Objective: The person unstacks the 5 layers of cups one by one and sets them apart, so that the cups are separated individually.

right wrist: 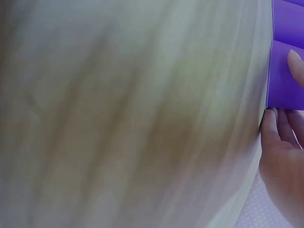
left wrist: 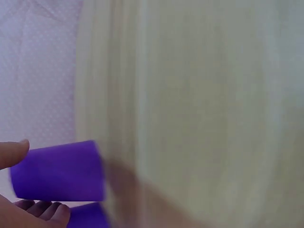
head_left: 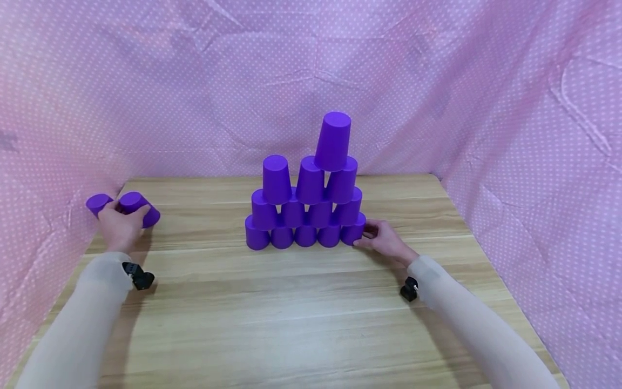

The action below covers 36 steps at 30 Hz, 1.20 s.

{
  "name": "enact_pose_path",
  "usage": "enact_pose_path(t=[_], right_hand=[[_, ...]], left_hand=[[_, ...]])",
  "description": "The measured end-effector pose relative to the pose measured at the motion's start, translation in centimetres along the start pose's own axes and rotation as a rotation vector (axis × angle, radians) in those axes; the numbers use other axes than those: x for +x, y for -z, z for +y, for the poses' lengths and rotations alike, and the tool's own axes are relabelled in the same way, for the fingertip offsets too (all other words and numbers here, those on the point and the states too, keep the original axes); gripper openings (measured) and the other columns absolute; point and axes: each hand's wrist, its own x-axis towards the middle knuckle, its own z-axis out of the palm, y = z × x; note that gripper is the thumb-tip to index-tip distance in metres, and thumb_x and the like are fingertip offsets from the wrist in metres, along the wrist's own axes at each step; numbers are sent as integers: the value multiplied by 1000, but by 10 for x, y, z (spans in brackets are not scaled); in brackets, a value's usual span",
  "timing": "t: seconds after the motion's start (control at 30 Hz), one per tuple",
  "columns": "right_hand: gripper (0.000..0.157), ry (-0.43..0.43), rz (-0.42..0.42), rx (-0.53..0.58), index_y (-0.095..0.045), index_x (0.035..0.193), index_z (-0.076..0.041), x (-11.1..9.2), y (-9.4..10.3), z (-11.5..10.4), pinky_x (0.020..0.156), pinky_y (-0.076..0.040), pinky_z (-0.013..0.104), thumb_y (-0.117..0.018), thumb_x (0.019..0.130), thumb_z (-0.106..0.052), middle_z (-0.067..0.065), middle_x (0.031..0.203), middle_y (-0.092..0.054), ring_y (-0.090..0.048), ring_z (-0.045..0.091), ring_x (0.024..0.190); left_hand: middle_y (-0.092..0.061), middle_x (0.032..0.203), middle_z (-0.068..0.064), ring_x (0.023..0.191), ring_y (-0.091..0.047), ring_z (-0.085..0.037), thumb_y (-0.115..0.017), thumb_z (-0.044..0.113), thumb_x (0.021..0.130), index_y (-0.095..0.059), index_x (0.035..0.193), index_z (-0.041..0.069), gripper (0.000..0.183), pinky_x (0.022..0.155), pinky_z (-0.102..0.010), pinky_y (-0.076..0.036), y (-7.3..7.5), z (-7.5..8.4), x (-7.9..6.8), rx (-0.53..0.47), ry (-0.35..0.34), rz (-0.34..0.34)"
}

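Note:
Upside-down purple cups stand stacked as a pyramid (head_left: 305, 236) in the middle of the table. Its two lower rows hold several cups each, with three above; one top cup (head_left: 334, 141) sits over the right pair of those three. Off to the left, my left hand (head_left: 120, 224) grips a purple cup (left wrist: 59, 172) between thumb and fingers. A second purple cup (head_left: 99, 203) is at that hand's far left side, partly hidden by the fingers. My right hand (head_left: 384, 240) holds the bottom row's right end cup (right wrist: 285, 78), thumb in front and fingers at its outer side.
The wooden table (head_left: 301, 319) is backed and flanked by pink dotted cloth (head_left: 233, 81). Black wrist cameras (head_left: 139, 276) sit on both forearms. Table surface shows in front of the pyramid and between it and the left hand.

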Motion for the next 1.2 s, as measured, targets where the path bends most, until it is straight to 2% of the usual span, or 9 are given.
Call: enact_pose_path(t=[0.2,0.3,0.43,0.67,0.9,1.03,1.2], right_hand=[[54,16,19,-29,-55,126,7,2,-1,6,96,-46,36,-78,78,0,21,121,-59,-57,32,111],[53,10,24,-30,-56,125,6,1,-1,5,95,-46,36,-78,77,-1,20,120,-60,-58,31,111],[53,1,21,-48,-56,125,5,1,-1,5,95,-46,35,-79,77,-2,20,121,-60,-57,31,112],[51,5,4,-30,-56,124,8,0,0,-2,96,-45,41,-77,78,2,23,120,-59,-56,36,112],[47,-8,-14,-31,-56,121,11,-9,-3,-23,97,-43,46,-75,78,6,25,119,-59,-55,38,112],[48,-3,-18,-43,-56,123,10,-11,-4,-26,97,-43,46,-74,79,6,24,119,-59,-55,37,113],[48,-9,-17,-22,-56,124,9,-9,-2,-26,98,-42,47,-74,79,5,24,120,-59,-54,38,114]], left_hand=[[-34,146,-21,133,-33,-33,-64,40,89,-25,149,2,81,108,-38,-30,8,26,1,39,-82,64],[-34,147,-19,134,-33,-31,-65,39,89,-26,148,0,81,109,-34,-29,6,40,-6,15,-121,81],[-39,144,-17,130,-39,-29,-67,35,88,-30,147,0,78,107,-32,-32,-3,61,-19,-18,-235,93],[-50,133,-22,118,-50,-30,-73,30,85,-41,140,-3,71,101,-34,-41,-26,105,-43,-132,-418,34],[-57,125,-18,112,-56,-31,-75,26,84,-46,137,-1,67,95,-35,-46,-44,153,-72,-138,-582,-49],[-59,124,-14,110,-58,-26,-74,29,84,-47,138,2,66,93,-30,-48,-56,181,-86,-159,-622,-95],[-62,120,-12,106,-60,-23,-76,25,83,-51,135,3,62,89,-27,-49,-70,216,-103,-276,-668,-141]])
